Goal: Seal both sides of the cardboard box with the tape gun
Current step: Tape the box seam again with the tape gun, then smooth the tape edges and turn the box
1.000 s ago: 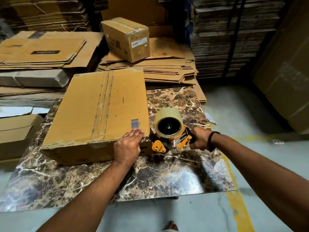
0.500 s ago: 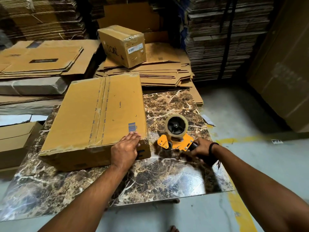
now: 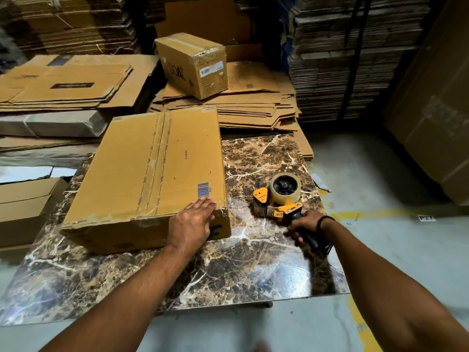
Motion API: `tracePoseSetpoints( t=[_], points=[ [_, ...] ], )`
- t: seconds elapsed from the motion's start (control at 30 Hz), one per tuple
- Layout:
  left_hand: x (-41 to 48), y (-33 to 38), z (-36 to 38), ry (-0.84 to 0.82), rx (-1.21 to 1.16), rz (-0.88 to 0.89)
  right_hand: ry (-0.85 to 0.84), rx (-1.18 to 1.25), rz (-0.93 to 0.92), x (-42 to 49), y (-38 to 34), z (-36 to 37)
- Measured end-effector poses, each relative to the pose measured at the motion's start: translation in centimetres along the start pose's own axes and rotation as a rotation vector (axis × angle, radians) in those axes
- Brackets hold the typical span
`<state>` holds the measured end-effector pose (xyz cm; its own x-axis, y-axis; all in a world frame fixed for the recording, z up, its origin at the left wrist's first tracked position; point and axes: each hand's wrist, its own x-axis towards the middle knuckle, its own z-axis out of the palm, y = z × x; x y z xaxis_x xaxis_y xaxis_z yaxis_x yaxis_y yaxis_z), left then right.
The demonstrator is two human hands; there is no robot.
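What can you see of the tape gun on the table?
The tape gun has an orange frame that looks like painted metal, a black handle and a roll of clear-tan tape on a black hub. It lies on its side on the marble tabletop, hub facing up, to the right of the cardboard box and apart from it. The right hand grips its handle.

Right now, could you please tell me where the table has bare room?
On the marble table, the near strip before the cardboard box and tape gun is bare under both forearms. A smaller patch lies behind the tape gun. The box crowds the left half.
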<state>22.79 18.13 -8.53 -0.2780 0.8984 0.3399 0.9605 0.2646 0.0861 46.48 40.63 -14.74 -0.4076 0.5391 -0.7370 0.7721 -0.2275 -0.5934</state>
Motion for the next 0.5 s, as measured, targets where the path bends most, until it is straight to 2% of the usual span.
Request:
tracePoseSetpoints(
  t=[0.07, 0.13, 0.23, 0.3, 0.33, 0.4, 0.5],
  points=[
    [0.0, 0.0, -0.1, -0.037, 0.025, -0.004, 0.189, -0.235, -0.059, 0.2, -0.1, -0.1],
    [0.1, 0.0, -0.6, -0.091, 0.068, 0.016, 0.299, -0.384, -0.072, 0.1, 0.0, 0.0],
    [0.8, -0.2, -1.8, -0.168, 0.081, 0.073, 0.53, -0.44, -0.04, -1.5, 0.0, 0.8],
    [1.2, -0.6, -2.2, -0.204, 0.027, 0.114, 0.697, -0.42, -0.138, -2.9, -0.7, 2.6],
    [1.3, -0.7, -2.3, -0.245, 0.004, 0.134, 0.724, -0.348, -0.227, -3.6, -1.3, 4.1],
    [1.2, -0.9, -2.3, -0.346, -0.018, 0.146, 0.614, -0.2, -0.434, -5.2, -3.1, 7.8],
    [1.1, -1.1, -2.1, -0.35, -0.054, 0.147, 0.341, -0.091, -0.65, -6.4, -6.0, 13.7]
  ],
)
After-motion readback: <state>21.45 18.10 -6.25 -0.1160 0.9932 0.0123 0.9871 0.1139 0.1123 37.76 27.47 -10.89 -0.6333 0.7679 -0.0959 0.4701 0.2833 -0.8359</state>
